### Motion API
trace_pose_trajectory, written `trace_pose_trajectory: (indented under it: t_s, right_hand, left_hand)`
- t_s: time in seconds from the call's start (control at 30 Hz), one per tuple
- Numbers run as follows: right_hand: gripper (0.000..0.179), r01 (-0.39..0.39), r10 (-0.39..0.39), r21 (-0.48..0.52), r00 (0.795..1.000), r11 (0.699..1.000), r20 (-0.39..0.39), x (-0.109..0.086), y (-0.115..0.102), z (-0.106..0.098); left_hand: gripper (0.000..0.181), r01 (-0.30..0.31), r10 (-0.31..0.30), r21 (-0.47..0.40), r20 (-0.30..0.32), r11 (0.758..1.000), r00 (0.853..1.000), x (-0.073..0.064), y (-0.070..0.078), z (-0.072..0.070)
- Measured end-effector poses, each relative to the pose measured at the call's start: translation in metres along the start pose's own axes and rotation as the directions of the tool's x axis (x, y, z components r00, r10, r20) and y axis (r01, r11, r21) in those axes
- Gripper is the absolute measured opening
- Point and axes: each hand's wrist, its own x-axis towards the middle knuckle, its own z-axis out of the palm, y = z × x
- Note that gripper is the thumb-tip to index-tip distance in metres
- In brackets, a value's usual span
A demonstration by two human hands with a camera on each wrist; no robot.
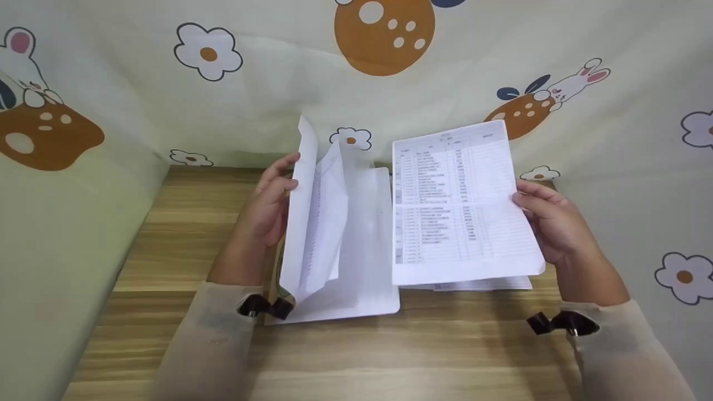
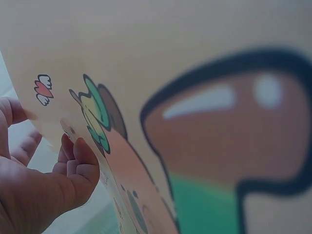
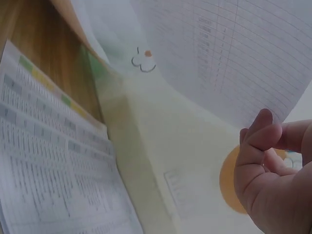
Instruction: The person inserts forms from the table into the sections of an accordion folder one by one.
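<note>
Between the hands lies an opened folder [image 1: 370,298], white inside, its left cover lifted nearly upright. My left hand [image 1: 267,206] holds that cover's outer edge, thumb in front. The cover's outer face [image 2: 87,39] carries cartoon drawings in the left wrist view. A loose, bent white paper [image 1: 328,223] leans inside against the cover. My right hand [image 1: 551,223] pinches the right edge of a printed table sheet [image 1: 490,223], raised and tilted above the table. In the right wrist view, thumb and fingers meet at the edge of this sheet [image 3: 234,53].
More printed sheets [image 3: 58,146] lie on the wooden table [image 1: 445,345], mostly hidden under the raised sheet in the head view. A patterned cloth [image 1: 278,72] with flowers and rabbits hangs behind the table and on both sides.
</note>
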Motion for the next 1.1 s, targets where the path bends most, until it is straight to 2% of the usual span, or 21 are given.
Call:
trace_pose_trajectory:
  t_s: [0.5, 0.73, 0.9, 1.1]
  right_hand:
    - [0.025, 0.069, -0.070, 0.023, 0.997, 0.997, 0.040, 0.003, -0.005, 0.042]
    - [0.022, 0.106, -0.106, 0.010, 0.994, 0.994, 0.001, 0.003, 0.001, 0.057]
    - [0.026, 0.110, -0.110, -0.010, 0.994, 0.994, -0.002, 0.003, 0.006, 0.068]
    - [0.027, 0.090, -0.089, -0.033, 0.996, 0.995, 0.033, 0.002, 0.012, 0.077]
  left_hand:
    - [0.055, 0.007, -0.007, 0.016, -0.014, 1.000, 1.000, -0.001, 0.001, 0.002]
    - [0.055, 0.009, -0.008, 0.022, -0.011, 1.000, 1.000, 0.000, 0.000, 0.003]
    - [0.054, -0.006, 0.006, 0.002, 0.006, 1.000, 1.000, 0.001, -0.001, 0.002]
    - [0.053, -0.023, 0.024, -0.014, 0.014, 1.000, 1.000, 0.001, -0.003, 0.001]
